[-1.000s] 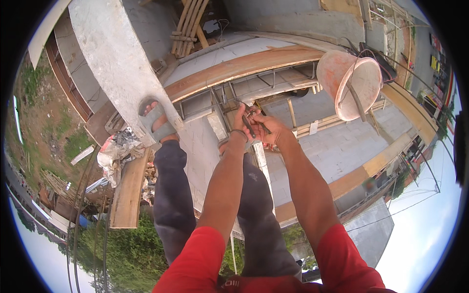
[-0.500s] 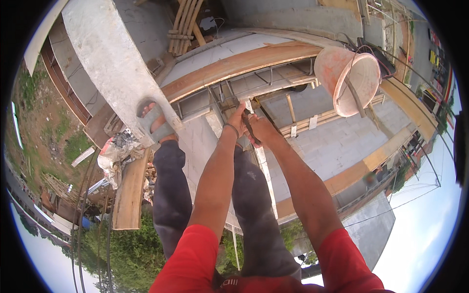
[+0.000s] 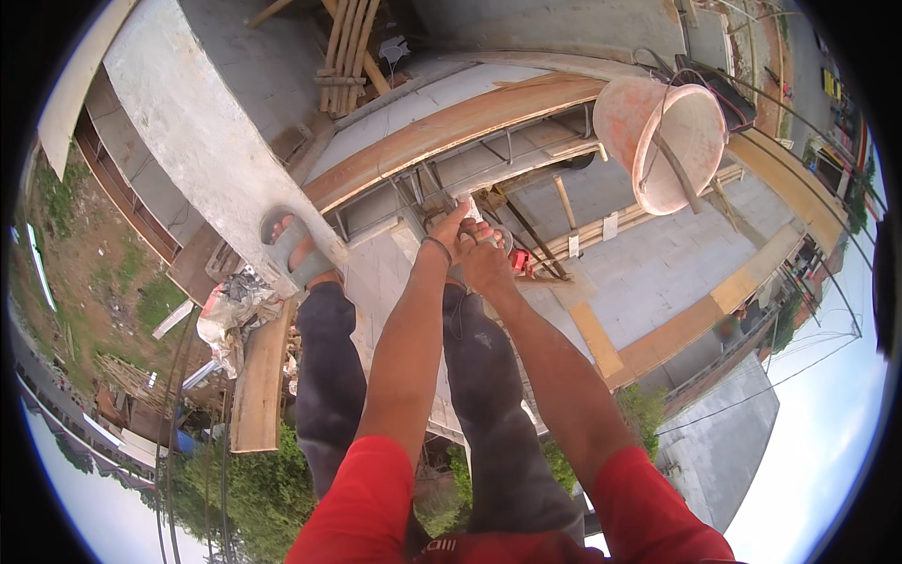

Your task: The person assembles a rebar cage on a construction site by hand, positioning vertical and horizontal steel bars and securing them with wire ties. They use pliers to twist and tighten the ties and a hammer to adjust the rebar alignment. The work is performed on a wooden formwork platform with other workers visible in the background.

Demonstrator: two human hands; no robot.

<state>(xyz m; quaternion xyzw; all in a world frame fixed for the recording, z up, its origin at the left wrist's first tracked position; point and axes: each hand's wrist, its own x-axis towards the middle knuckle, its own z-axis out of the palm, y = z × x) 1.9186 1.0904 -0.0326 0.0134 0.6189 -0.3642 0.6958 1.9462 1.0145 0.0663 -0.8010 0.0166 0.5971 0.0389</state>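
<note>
My left hand and my right hand are pressed together in front of me, fingers closed. What they grip is mostly hidden between them; it cannot be made out. Just right of my right hand shows a small red object; whether I hold it cannot be told. Beyond my fingertips, thin steel bars stick up in a gap beside a long wooden board. A worn, pale reddish bucket sits tilted to the right of my hands, with a stick across its mouth.
My left foot, in a grey sandal, stands on a narrow concrete beam. A crumpled sack and a plank lie left of my legs. Bamboo poles lean at the back. Ground and trees show far below.
The dark, long bar seen between my hands is no longer visible there. My hands have drawn closer together, and the red object has come into view beside my right hand.
</note>
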